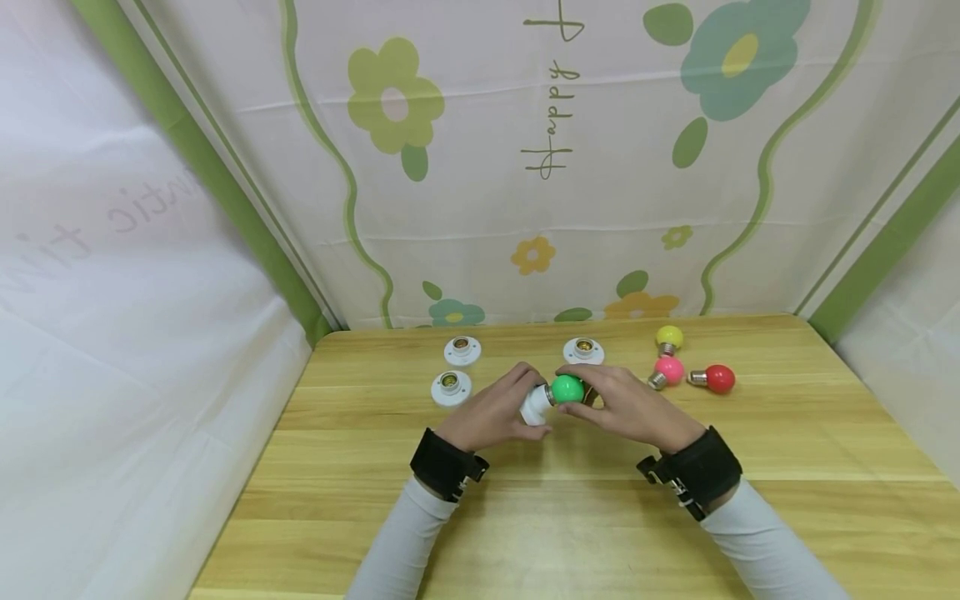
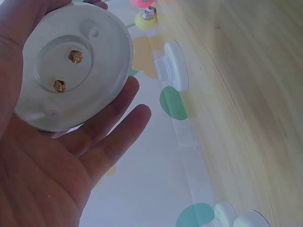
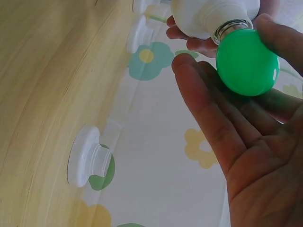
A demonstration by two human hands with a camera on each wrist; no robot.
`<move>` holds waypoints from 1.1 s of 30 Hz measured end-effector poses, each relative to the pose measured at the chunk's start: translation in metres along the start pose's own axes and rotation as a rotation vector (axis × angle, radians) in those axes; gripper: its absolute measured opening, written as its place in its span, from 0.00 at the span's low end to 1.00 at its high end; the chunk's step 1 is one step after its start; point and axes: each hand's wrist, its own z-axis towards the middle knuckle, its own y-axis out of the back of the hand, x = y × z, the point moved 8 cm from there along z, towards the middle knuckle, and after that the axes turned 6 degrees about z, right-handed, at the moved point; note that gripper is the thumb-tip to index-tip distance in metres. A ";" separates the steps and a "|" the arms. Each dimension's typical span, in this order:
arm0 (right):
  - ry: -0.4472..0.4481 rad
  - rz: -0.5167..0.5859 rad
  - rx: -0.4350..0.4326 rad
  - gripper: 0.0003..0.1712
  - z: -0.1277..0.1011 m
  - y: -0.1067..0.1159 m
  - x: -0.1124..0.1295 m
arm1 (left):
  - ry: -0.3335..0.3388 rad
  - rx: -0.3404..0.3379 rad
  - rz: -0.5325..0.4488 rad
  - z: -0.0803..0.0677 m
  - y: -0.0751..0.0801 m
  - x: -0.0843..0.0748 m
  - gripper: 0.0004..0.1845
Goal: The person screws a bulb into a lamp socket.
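Observation:
In the head view my left hand (image 1: pixel 501 410) grips a white round lamp socket (image 1: pixel 535 406) by its rim, tilted above the table. The left wrist view shows the socket's flat underside (image 2: pixel 102 66) with two brass screws. My right hand (image 1: pixel 626 404) holds a green light bulb (image 1: pixel 567 388) between thumb and fingers. In the right wrist view the metal base (image 3: pixel 232 29) of the bulb sits at the socket's mouth, partly inside it. How far the thread is engaged cannot be seen.
Two white sockets (image 1: pixel 451 388) (image 1: pixel 462 351) stand at the left on the wooden table (image 1: pixel 360 500), and another socket (image 1: pixel 583 351) stands behind my hands. At the right lie a yellow bulb (image 1: pixel 670 337), a pink bulb (image 1: pixel 670 370) and a red bulb (image 1: pixel 721 379). A printed curtain (image 1: pixel 465 217) rises behind.

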 end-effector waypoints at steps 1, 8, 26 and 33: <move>0.001 0.003 0.000 0.29 0.000 0.000 0.000 | 0.000 0.000 -0.001 0.000 0.000 0.000 0.29; 0.041 0.022 -0.019 0.34 0.000 0.002 0.003 | -0.002 0.004 -0.009 0.000 0.001 -0.001 0.29; 0.143 0.023 -0.021 0.33 0.000 0.004 0.011 | -0.005 -0.002 -0.015 -0.001 0.001 -0.001 0.28; 0.102 0.017 -0.004 0.32 -0.001 0.003 0.009 | -0.007 0.005 -0.010 -0.001 0.001 -0.001 0.29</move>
